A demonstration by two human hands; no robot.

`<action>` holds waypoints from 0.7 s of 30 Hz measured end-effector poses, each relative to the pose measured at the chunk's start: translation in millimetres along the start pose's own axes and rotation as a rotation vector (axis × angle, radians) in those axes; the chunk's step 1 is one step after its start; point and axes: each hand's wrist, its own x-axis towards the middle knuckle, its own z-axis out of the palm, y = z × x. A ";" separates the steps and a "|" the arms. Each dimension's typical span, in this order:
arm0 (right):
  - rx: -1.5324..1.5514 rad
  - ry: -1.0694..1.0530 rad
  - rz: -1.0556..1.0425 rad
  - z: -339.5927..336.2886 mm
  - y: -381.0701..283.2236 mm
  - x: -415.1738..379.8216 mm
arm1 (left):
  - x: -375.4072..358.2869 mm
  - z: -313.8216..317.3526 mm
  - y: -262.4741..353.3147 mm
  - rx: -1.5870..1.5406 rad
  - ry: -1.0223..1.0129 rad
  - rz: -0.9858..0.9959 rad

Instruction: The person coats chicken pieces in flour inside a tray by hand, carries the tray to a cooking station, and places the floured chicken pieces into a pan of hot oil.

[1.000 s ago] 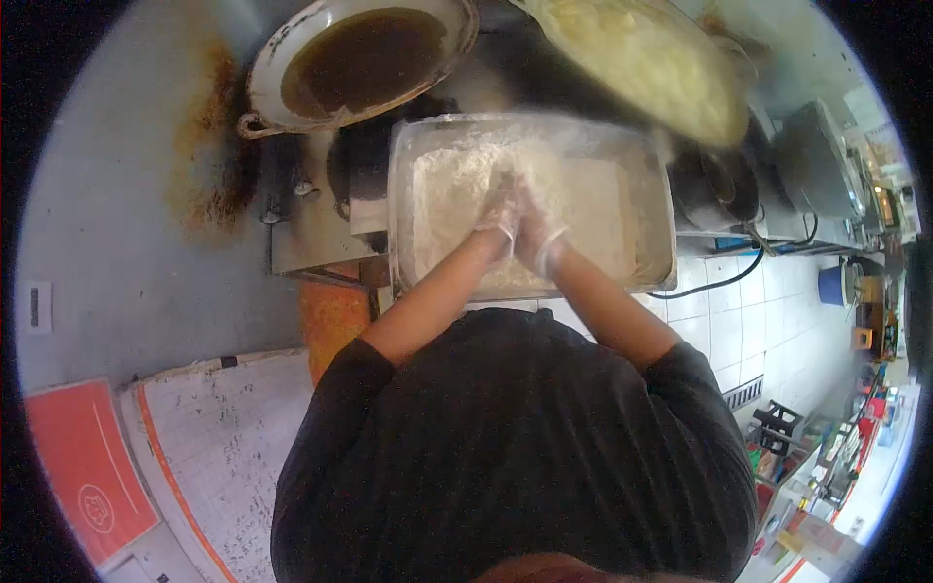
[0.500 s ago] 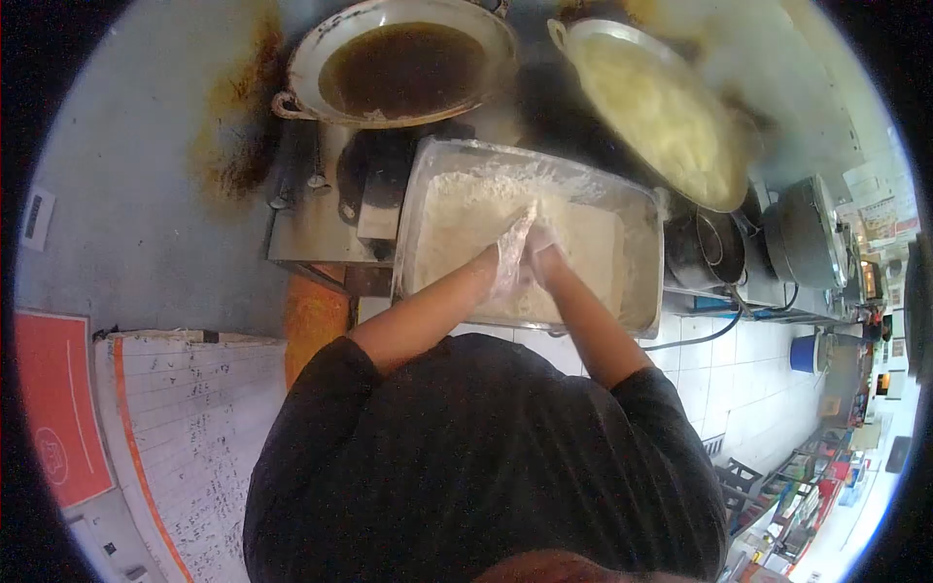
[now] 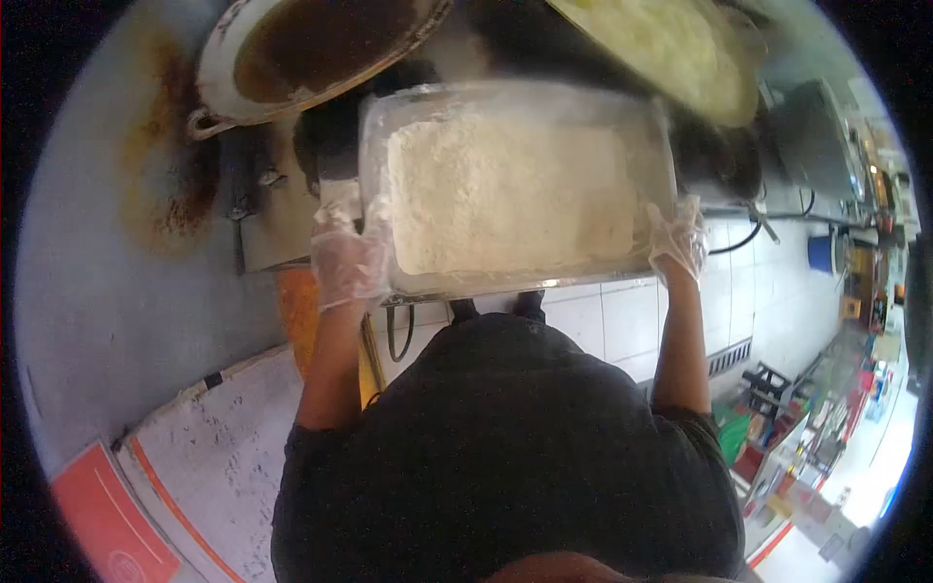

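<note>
Steel tray [image 3: 665, 155] full of flour [image 3: 510, 194] sits dead centre in my view, long side across, in front of the torso. Flour lies in a fairly flat pale slab, filling most of the tray, thin bare band along the walls.

Left hand [image 3: 348, 257], clear plastic glove, is clamped on the tray's left near corner, fingers curled onto the rim. Right hand [image 3: 678, 238], same glove, grips the right near corner, fingers wrapped at the edge. Hands well apart, one at each end of the tray, both forearms straight out from the black shirt [image 3: 505, 457].

I can't tell whether the tray is lifted or resting on the stove [image 3: 282, 228] under it; the near edge overhangs the tiled floor [image 3: 758, 311].

Behind the tray, upper left: wok [image 3: 219, 58] with dark brown oil [image 3: 311, 39], handle toward the left. Upper right: a second wok holding pale yellow stuff [image 3: 671, 49], blurred, so I can't say what it is. Dark pot [image 3: 729, 165] just right of the tray, partly hidden.

Wall [image 3: 87, 253] on the left is grey with rusty stains near the wok. Paper sheet [image 3: 214, 437] with handwriting hangs lower left, an orange sign [image 3: 92, 515] beside it. Blue bucket [image 3: 821, 253] on the floor far right.
</note>
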 end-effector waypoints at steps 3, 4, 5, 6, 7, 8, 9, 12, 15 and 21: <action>0.212 -0.485 0.562 -0.8 12.7 5.7 | 16.2 21.1 -43.5 0.070 -0.468 -0.361; 0.217 -0.492 0.585 6.2 18.3 5.0 | 20.8 39.8 -74.6 0.085 -0.480 -0.345; 0.297 -0.451 0.548 12.8 24.2 4.6 | 24.4 63.1 -110.9 0.174 -0.526 -0.186; 0.379 -0.403 0.509 16.4 29.7 -0.2 | 24.6 65.4 -113.8 0.226 -0.547 -0.097; 0.392 -0.397 0.530 16.3 33.4 -8.2 | 24.6 66.7 -115.3 0.277 -0.563 -0.006; 0.499 -0.388 0.552 13.7 37.2 -14.4 | 17.0 51.0 -98.1 0.548 -0.440 0.246; 0.608 -0.373 0.573 10.4 42.5 -19.4 | 14.3 35.6 -83.3 0.686 -0.376 0.388; 0.852 -0.361 0.657 7.4 61.5 -57.6 | 4.2 -9.7 -51.5 0.433 -0.308 0.428; 1.065 -0.355 0.712 -10.1 84.0 -108.5 | -14.8 -53.1 -15.6 0.104 -0.287 0.335; 1.198 -0.251 0.821 -59.7 108.9 -211.6 | -97.0 -102.0 97.3 -0.280 -0.332 -0.029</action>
